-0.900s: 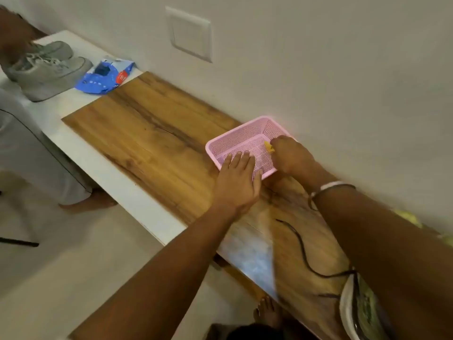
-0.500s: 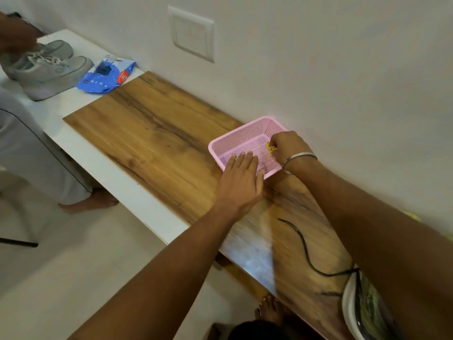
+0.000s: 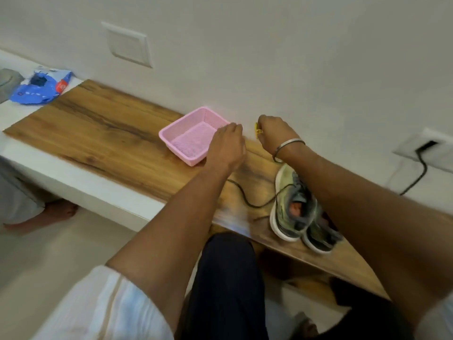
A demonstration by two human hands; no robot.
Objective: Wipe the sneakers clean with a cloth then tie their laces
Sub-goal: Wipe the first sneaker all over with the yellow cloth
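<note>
Two grey-green sneakers (image 3: 293, 204) with white soles lie side by side on the wooden bench top (image 3: 103, 133), partly under my right forearm; a loose black lace (image 3: 245, 200) trails left from them. My right hand (image 3: 274, 132) pinches a small yellow cloth (image 3: 256, 130), held just right of the pink mesh basket (image 3: 188, 137) and above the bench. My left hand (image 3: 226, 146) rests with curled fingers on the basket's right rim. The basket's inside looks bare.
A blue packet (image 3: 40, 88) lies on the white ledge at far left, beside a grey shoe (image 3: 7, 82) at the frame edge. Another person's bare foot (image 3: 49, 214) stands on the floor below. A black cable (image 3: 416, 173) hangs from a wall socket at right.
My right hand has lifted the yellow cloth out of the pink basket and moved right. My left hand shifted to the basket's right rim. The view swung right, showing the sneakers.
</note>
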